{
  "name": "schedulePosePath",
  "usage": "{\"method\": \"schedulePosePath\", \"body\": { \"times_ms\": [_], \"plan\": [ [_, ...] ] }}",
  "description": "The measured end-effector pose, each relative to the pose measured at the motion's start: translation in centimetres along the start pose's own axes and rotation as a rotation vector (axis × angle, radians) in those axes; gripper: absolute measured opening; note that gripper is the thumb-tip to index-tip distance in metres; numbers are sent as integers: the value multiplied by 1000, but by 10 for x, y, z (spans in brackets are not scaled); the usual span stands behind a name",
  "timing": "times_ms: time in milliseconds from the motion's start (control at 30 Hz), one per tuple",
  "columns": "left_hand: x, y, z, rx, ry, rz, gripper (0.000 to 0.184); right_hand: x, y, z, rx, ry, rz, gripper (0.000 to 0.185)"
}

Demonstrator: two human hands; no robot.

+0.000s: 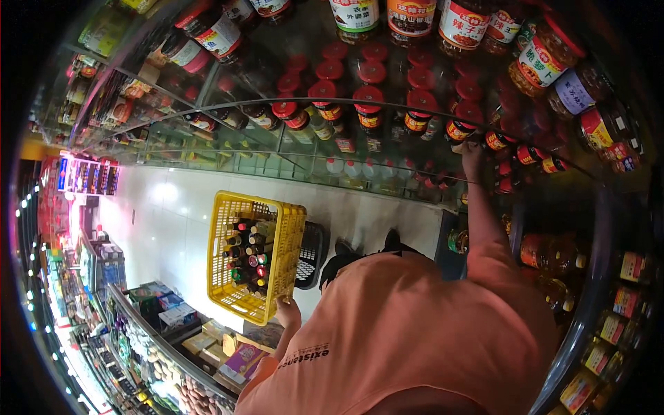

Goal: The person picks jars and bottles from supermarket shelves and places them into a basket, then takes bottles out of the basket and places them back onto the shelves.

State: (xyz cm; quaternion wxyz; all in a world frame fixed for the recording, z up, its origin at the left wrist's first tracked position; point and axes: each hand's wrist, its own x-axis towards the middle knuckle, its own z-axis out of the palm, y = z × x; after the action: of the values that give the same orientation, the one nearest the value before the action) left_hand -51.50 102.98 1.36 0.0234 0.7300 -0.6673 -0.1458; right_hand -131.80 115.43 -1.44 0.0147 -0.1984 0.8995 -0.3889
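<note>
Clamping left fingers [281, 301] on the yellow basket [288, 252], right fingers [465, 146] at a jar [458, 129], grip unclear

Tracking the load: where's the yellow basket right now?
Left of centre in the head view, the yellow basket is at the left hand, beside the black basket.

Far glass shelves [393, 105] carry red-lidded jars [369, 120] in rows; the pale floor [159, 232], nearer, bears the person's dark shoes [393, 238].
</note>
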Motion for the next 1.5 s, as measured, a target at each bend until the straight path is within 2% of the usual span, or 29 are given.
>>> {"method": "schedulePosePath", "body": {
  "times_ms": [33, 67, 133, 200, 267, 300, 333, 433, 467, 533, 567, 600, 633, 700, 767, 800, 833, 867, 933, 1000, 1033, 1133, 1200, 1233, 1300, 1367, 1400, 1467, 1500],
  "plan": [
    [-8, -2, 1, -66, -14, 46, 33, -8, -43, -24, -9, -93, 126, 40],
    [-14, -7, 3, -67, -16, 40, 33, -14, -51, -25, -12, -98, 122, 40],
    [-23, -5, 5, -36, -68, 43, 31, -14, -65, -29, 181, 100, -131, 40],
    [-31, 3, -3, -51, -78, 11, 30, -11, -70, -34, 224, 111, -188, 40],
    [-36, 12, -17, -54, -122, 15, 28, -10, -60, -29, -79, 178, -150, 40],
    [-36, 7, -12, -91, -47, 85, 29, -12, -63, -29, -240, 375, -245, 40],
    [-35, 9, -16, -83, -47, 81, 29, -15, -67, -33, -237, 368, -240, 40],
    [-22, 24, -16, -65, 38, 131, 28, -19, -93, -52, -153, 603, -418, 39],
    [-15, 27, -11, -65, 39, 127, 28, -22, -74, -41, -152, 600, -420, 39],
    [2, 30, 0, -164, 85, 146, 27, -31, -19, -10, 339, 256, -168, 36],
    [3, 53, -8, -188, 138, 189, 28, -41, -13, -9, 27, 291, -274, 34],
    [4, 84, -19, -212, 191, 227, 29, -62, -14, -8, -13, 221, -221, 34],
    [10, 97, -21, -262, 111, 196, 31, -91, -20, -8, -55, 148, -172, 34],
    [18, 134, -34, -306, 21, 206, 35, -139, -59, -23, -139, -6, -235, 34],
    [20, 170, -42, -366, -73, 244, 43, -184, -85, -22, -18, -125, -260, 33],
    [23, 182, -41, -436, -152, 243, 49, -201, -84, -9, -6, -61, -449, 34],
    [20, 202, -51, -436, -203, 320, 58, -216, -136, -27, 100, -214, -405, 33],
    [18, 223, -63, -436, -253, 399, 67, -225, -164, -28, 100, -232, -415, 33],
    [22, 245, -73, -502, -346, 708, 82, -242, -208, -22, 362, -407, -434, 33],
    [29, 254, -79, -401, -449, 893, 95, -254, -261, -18, 549, -476, -371, 33],
    [29, 261, -90, -451, -454, 922, 91, -257, -289, -17, 634, -481, -398, 33],
    [44, 258, -107, -629, -477, 797, 83, -265, -369, -22, 773, -489, -473, 38],
    [55, 254, -130, -641, -335, 904, 69, -275, -401, -18, 753, -502, -433, 40],
    [59, 247, -139, -667, -332, 883, 68, -276, -408, -13, 787, -588, -402, 54],
    [63, 234, -151, -703, -319, 845, 67, -279, -436, -5, 859, -626, -452, 62],
    [65, 222, -157, -765, -379, 609, 66, -290, -452, 8, 852, -716, -455, 80],
    [64, 217, -153, -772, -376, 596, 66, -300, -455, 16, 848, -730, -456, 80],
    [70, 211, -142, -1287, -391, 526, 66, -318, -459, 35, 558, -1050, -479, 87],
    [68, 214, -161, -1503, -543, 487, 62, -329, -465, 45, 562, -1217, -404, 99]
  ]
}}
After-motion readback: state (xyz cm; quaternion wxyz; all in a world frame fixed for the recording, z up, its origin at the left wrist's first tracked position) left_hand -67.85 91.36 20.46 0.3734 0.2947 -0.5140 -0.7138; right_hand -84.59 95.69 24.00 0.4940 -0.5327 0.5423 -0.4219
